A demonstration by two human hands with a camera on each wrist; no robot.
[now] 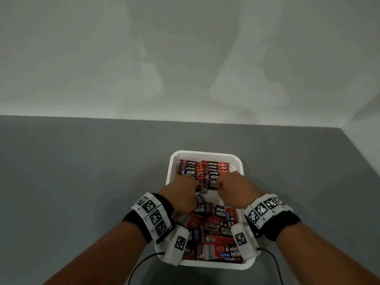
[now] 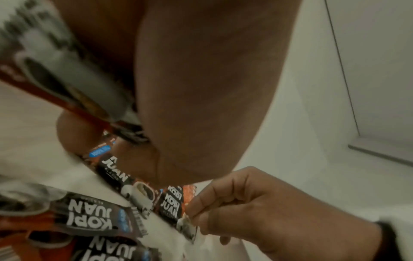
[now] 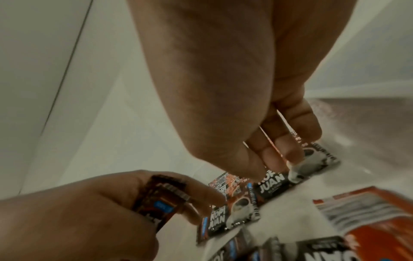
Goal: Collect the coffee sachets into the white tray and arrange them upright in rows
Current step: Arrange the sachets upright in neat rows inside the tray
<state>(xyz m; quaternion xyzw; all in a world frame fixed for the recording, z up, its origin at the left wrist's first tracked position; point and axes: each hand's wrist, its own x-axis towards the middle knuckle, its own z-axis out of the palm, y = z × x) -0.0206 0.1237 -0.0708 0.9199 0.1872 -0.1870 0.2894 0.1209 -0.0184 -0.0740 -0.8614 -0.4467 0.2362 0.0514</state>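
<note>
Red-and-black foil coffee sachets (image 1: 202, 169) stand on edge in rows at the far end of the white foam tray (image 1: 205, 154), which sits on the grey bench (image 1: 82, 182); the near half of the tray holds a loose heap of sachets (image 1: 213, 239) lying flat, some showing barcoded backs. Both my hands are over the middle of the tray, at the front of the standing rows. My left hand (image 1: 182, 192) has its grip closed round a sachet (image 3: 161, 199), fingers curled about the crinkled packet, with one fingertip reaching onto the nearest row. My right hand (image 1: 234, 189) pinches the top edge of the last upright sachet (image 3: 290, 173) between thumb and fingertips, steadying it. The long axis of the rows runs across the tray from left to right, and the open white floor lies just on my side of them, between the rows and the heap. As I judge it, the packet in my left hand goes down into that gap, turned so its long edge lies parallel to the row; the left hand is the nearer. The foil is slick and thin, so the standing ones may well topple toward me once released.
</note>
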